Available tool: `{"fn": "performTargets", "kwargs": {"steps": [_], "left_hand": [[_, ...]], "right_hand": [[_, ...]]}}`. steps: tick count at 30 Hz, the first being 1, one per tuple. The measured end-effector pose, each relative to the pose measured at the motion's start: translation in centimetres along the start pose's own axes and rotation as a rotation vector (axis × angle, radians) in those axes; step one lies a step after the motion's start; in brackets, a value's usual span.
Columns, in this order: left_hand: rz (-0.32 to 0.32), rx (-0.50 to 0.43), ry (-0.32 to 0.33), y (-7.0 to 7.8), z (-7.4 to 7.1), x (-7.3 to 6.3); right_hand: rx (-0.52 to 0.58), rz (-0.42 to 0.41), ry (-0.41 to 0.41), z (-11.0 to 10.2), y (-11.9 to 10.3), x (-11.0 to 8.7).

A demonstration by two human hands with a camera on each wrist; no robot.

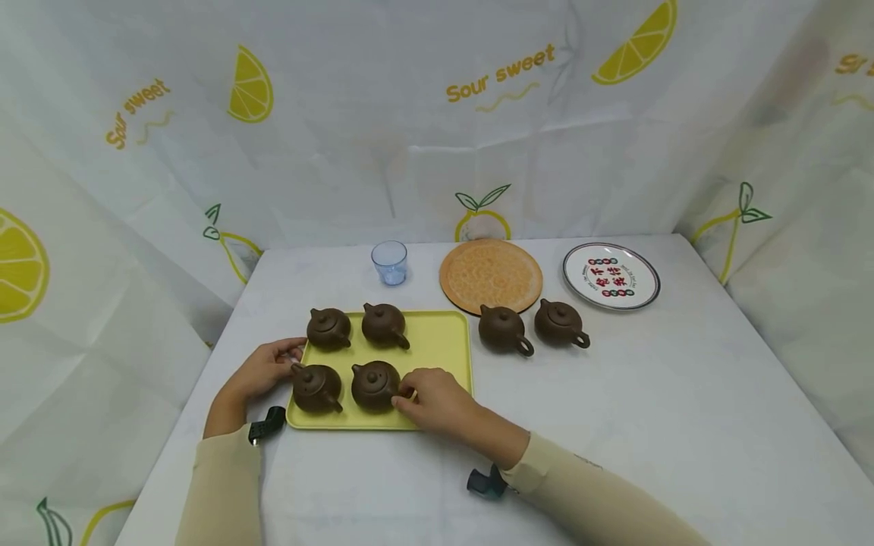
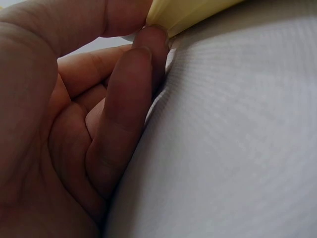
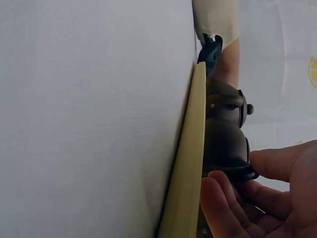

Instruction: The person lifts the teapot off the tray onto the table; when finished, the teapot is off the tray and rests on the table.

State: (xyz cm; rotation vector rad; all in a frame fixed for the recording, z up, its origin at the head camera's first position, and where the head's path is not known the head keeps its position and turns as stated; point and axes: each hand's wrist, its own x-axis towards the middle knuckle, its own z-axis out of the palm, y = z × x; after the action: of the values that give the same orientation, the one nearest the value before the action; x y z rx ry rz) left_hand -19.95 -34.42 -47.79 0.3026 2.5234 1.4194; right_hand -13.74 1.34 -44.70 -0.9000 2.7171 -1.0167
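Note:
A yellow rectangular tray [image 1: 440, 341] carries several dark brown teapots in two rows. At its front right, my right hand [image 1: 437, 400] pinches the handle of one teapot [image 1: 375, 385], thumb against one side and fingers behind it. In the right wrist view that teapot [image 3: 225, 144] stands close on the tray [image 3: 195, 148]. My left hand [image 1: 268, 370] holds the tray's left edge, beside the front-left teapot [image 1: 317, 388]. Up close in the left wrist view, the left thumb and fingers meet at the tray's rim [image 2: 190, 14]. Behind stand two more teapots [image 1: 328, 329] [image 1: 384, 325].
Two brown teapots [image 1: 501, 328] [image 1: 560, 323] stand on the white cloth right of the tray. Behind are a clear blue glass [image 1: 390, 263], a round tan mat [image 1: 490, 274] and a white plate with red lettering [image 1: 611, 276]. A lemon-print curtain [image 1: 328, 167] backs the table.

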Motion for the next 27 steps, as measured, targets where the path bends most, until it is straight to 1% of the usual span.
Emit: {"fn": "performTargets", "kwargs": {"steps": [1,5,7,13,16,21,24,27], "left_hand": [[0.003,0.001,0.001,-0.5,0.0,0.1],[0.001,0.016,0.009,-0.6,0.0,0.0],[-0.002,0.016,0.012,-0.7,0.0,0.0],[-0.006,0.014,0.015,-0.8,0.1,0.1],[-0.011,0.008,0.011,-0.6,0.0,0.1],[-0.031,-0.008,0.002,0.4,0.1,-0.1],[-0.029,0.009,-0.003,0.6,0.1,-0.2],[-0.023,0.045,0.002,0.4,0.0,-0.1]], "right_hand": [[0.000,-0.001,0.004,0.1,0.1,0.0],[0.012,-0.012,0.034,0.4,0.1,0.0],[0.016,-0.005,0.050,0.4,0.1,-0.1],[0.045,0.047,0.080,0.0,0.5,-0.4],[0.066,0.082,0.088,-0.5,0.7,-0.7],[0.099,0.136,0.125,-2.2,1.2,-1.4],[0.116,0.152,0.181,-3.7,1.6,-1.9],[0.132,0.175,0.246,-5.3,2.0,-2.5]]}}
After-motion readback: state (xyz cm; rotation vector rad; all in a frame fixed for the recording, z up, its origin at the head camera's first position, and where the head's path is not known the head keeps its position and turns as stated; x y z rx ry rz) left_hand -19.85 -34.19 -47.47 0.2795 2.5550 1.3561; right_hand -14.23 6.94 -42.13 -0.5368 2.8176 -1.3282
